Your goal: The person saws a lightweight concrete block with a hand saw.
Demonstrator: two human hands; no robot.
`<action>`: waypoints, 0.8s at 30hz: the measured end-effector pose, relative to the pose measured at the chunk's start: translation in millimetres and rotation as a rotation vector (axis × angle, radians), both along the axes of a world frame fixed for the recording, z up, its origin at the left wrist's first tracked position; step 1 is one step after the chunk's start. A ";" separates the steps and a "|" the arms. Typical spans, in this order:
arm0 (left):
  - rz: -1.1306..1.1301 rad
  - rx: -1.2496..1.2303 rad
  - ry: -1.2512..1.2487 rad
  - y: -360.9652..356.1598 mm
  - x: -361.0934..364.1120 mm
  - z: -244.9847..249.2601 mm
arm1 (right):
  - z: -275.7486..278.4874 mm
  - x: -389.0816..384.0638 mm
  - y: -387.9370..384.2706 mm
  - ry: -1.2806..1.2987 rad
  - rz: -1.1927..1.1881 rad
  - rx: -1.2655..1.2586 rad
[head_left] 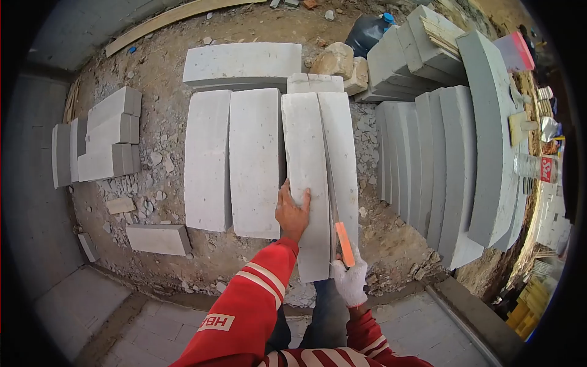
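The grey block [306,140], lying among others on the rubble, is being pressed down by the left hand [292,211], fingers spread flat. The orange-handled saw [344,243] is being gripped by the gloved right hand [350,278]; strokes are likely best being kept straight along the 1 cut, clear of the left fingers.

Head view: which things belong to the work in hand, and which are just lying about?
In use: cut block, steadied by left hand; orange-handled saw in right hand.
Lying about: stacked blocks, plank, dark bottle, rough stone.
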State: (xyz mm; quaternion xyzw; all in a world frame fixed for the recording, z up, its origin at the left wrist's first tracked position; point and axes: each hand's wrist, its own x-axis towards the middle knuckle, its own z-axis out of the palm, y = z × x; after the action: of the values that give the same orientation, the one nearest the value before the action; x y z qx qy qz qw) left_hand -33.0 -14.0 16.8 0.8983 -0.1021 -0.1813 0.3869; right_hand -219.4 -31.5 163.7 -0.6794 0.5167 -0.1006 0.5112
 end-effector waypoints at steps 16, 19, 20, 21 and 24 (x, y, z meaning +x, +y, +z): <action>-0.096 -0.332 0.324 -139.1 206.9 -1.1 | -99.4 -72.8 -93.9 -0.383 -0.399 0.393; -0.104 -0.344 0.302 -141.6 210.6 -0.6 | -181.1 -48.4 -91.2 -0.293 -0.227 0.534; -0.108 -0.345 0.310 -142.3 208.9 2.7 | -206.5 -41.4 -79.0 -0.313 -0.242 0.537; -0.133 -0.357 0.275 -147.1 207.2 2.6 | -230.7 -34.1 -64.4 -0.384 -0.364 0.752; -0.246 -0.330 0.240 -172.3 191.7 12.2 | -212.6 -35.9 -49.3 -0.455 -0.367 0.913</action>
State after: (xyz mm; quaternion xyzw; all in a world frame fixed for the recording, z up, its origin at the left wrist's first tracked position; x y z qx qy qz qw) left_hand 158.7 -186.2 29.1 0.7757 -0.1924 -0.3137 0.5127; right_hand -255.2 -80.8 -48.9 -0.2477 0.4943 -0.0983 0.8274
